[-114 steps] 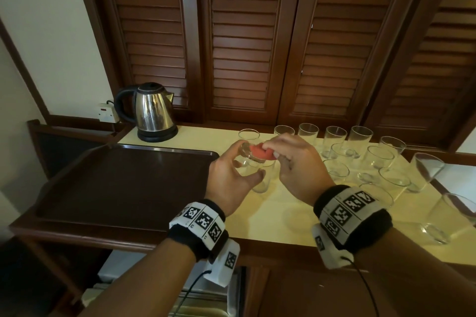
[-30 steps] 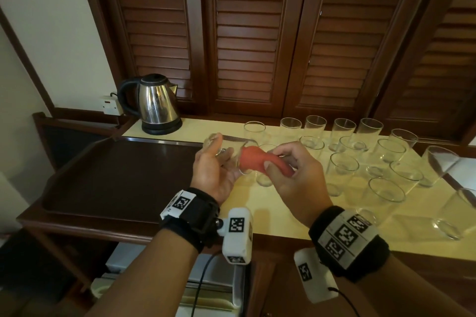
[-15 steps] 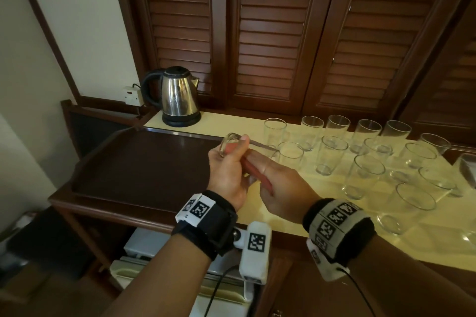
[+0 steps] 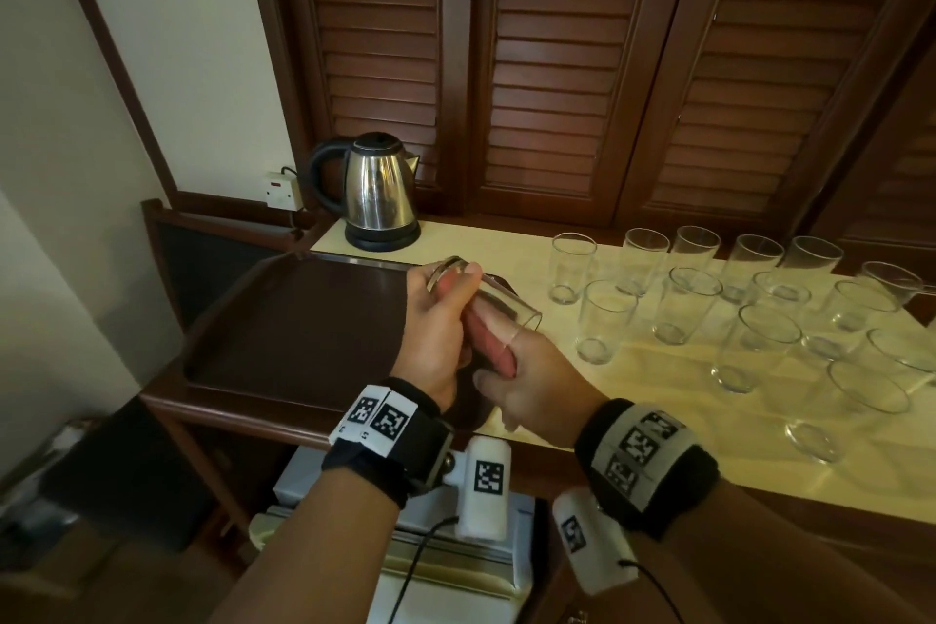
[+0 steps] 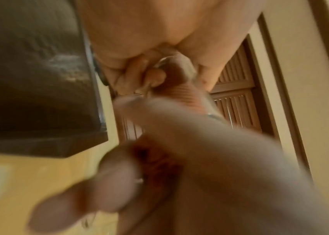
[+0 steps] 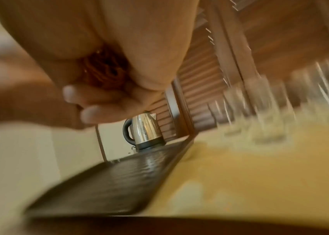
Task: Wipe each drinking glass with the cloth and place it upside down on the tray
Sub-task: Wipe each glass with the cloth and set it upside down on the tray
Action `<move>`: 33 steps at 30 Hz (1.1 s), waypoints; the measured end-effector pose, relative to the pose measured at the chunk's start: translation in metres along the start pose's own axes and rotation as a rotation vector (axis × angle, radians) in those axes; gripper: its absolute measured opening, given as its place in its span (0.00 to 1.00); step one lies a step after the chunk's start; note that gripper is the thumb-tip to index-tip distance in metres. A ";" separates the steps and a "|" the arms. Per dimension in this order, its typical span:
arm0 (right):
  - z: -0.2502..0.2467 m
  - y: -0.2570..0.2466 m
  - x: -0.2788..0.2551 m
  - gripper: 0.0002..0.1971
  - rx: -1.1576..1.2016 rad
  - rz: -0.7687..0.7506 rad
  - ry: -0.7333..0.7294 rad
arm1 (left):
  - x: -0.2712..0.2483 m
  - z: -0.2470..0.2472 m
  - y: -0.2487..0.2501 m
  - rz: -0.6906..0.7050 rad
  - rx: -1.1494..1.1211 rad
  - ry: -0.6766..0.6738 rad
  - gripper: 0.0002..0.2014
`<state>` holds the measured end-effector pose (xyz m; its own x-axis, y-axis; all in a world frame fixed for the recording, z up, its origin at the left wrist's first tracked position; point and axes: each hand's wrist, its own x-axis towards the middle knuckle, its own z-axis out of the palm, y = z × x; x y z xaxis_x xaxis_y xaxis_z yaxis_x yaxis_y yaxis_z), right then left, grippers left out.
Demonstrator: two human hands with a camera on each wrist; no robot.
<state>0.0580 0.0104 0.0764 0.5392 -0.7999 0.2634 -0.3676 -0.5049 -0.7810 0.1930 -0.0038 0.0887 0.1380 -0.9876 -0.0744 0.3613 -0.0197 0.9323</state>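
Nearest you, your right hand (image 4: 532, 370) is clenched on the bunched red cloth (image 4: 489, 337), with fingers pushed into the mouth of the clear drinking glass (image 4: 486, 302). Your left hand (image 4: 435, 329) wraps the glass near its base, holding it tilted on its side above the near right corner of the dark brown rectangular tray (image 4: 283, 319). Turn the glass against the cloth, grip firm. Beyond, the unwiped clear glasses (image 4: 689, 304) stand on the yellow counter.

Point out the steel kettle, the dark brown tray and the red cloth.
Steel kettle (image 4: 379, 192), head view, middle of its body.
Dark brown tray (image 4: 299, 319), head view, bare floor.
Red cloth (image 6: 105, 71), right wrist view, bunched folds in the right hand.
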 end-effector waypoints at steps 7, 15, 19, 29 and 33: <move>0.013 0.004 0.004 0.43 -0.622 -0.202 0.114 | 0.004 -0.023 0.009 -0.027 0.064 -0.054 0.22; 0.009 -0.015 0.004 0.33 0.137 0.080 0.084 | 0.002 -0.018 -0.001 -0.076 0.026 -0.062 0.18; 0.001 0.004 -0.002 0.39 -0.569 -0.096 0.079 | 0.006 -0.008 -0.001 -0.108 0.081 -0.065 0.20; -0.049 0.010 -0.005 0.32 -0.300 -0.051 0.021 | 0.014 0.037 -0.012 -0.067 0.005 -0.017 0.25; -0.062 0.018 -0.005 0.35 -0.102 -0.031 0.004 | 0.016 0.056 -0.017 -0.012 -0.029 -0.013 0.18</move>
<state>0.0015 -0.0147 0.0966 0.5487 -0.7844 0.2893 -0.4258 -0.5600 -0.7107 0.1377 -0.0283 0.0913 0.1218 -0.9893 -0.0808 0.3890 -0.0273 0.9208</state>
